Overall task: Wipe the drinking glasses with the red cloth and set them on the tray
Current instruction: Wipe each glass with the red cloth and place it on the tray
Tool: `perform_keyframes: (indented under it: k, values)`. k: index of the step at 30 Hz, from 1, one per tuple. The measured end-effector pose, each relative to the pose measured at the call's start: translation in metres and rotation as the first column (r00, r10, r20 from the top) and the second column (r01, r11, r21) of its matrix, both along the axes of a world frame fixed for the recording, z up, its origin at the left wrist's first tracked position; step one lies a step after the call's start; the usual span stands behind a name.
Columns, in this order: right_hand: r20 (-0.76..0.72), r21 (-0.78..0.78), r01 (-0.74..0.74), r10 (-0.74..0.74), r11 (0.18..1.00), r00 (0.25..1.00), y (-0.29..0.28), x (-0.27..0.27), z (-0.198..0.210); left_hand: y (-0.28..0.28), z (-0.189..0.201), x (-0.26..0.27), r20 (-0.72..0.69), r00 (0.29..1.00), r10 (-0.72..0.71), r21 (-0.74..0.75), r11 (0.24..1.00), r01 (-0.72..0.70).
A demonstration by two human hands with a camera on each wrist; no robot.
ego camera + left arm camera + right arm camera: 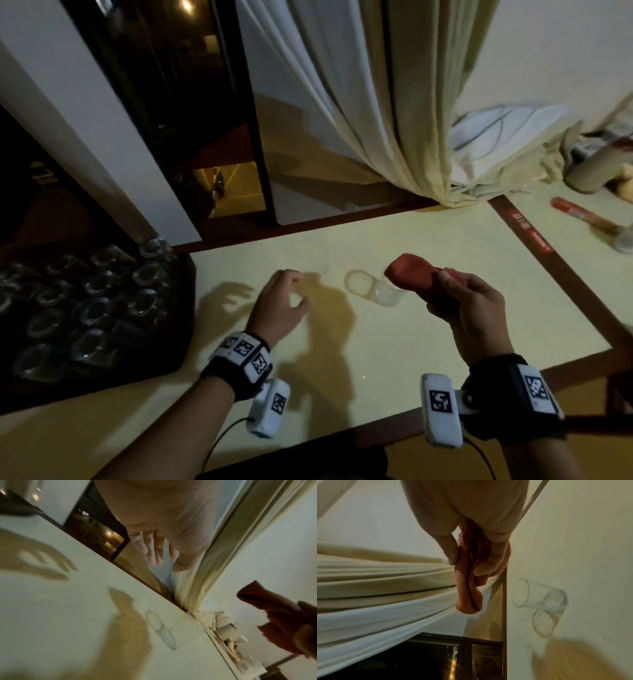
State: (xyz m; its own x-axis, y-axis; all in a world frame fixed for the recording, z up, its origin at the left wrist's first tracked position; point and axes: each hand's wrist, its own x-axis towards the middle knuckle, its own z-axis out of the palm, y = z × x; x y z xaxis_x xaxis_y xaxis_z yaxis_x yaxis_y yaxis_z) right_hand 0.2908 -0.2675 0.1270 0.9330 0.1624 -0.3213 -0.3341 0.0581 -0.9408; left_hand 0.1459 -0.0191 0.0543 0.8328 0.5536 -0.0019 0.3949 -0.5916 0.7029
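A clear drinking glass (388,294) stands upright on the cream table (394,359), casting a ring shadow to its left. My right hand (459,291) hovers just right of it and grips the bunched red cloth (409,270), whose end pokes out above the glass. In the right wrist view the cloth (467,595) hangs from my curled fingers (489,563), with the glass (539,599) apart from it. My left hand (298,291) floats left of the glass, fingers relaxed and empty. A black tray (185,325) at the left holds several glasses (92,308).
A pale curtain (394,120) hangs down to the table's far edge beside a dark window (205,137). A brown table border (565,274) runs along the right side, with a red-handled tool (582,219) and clutter beyond it.
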Motion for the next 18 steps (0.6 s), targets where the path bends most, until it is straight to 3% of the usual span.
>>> perform_keyframes:
  k: [4, 12, 14, 18]
  values:
    - [-0.033, 0.001, 0.066, -0.066, 0.998, 0.997, -0.041, 0.034, -0.007, -0.053, -0.003, 0.060, -0.063, 0.995, -0.080, -0.124, 0.990, 0.071]
    - [-0.164, 0.059, 0.191, -0.179, 0.980, 0.970, -0.109, 0.081, -0.031, -0.112, -0.018, 0.139, -0.189, 0.977, -0.094, -0.303, 0.952, 0.033]
    - [-0.221, 0.085, 0.202, -0.179, 0.976, 0.959, -0.120, 0.089, -0.039, -0.119, -0.023, 0.150, -0.192, 0.975, -0.112, -0.291, 0.955, 0.052]
    - [-0.329, 0.288, 0.195, -0.094, 0.937, 0.939, -0.135, 0.096, -0.052, -0.129, -0.030, 0.166, -0.204, 0.972, -0.120, -0.238, 0.969, 0.069]
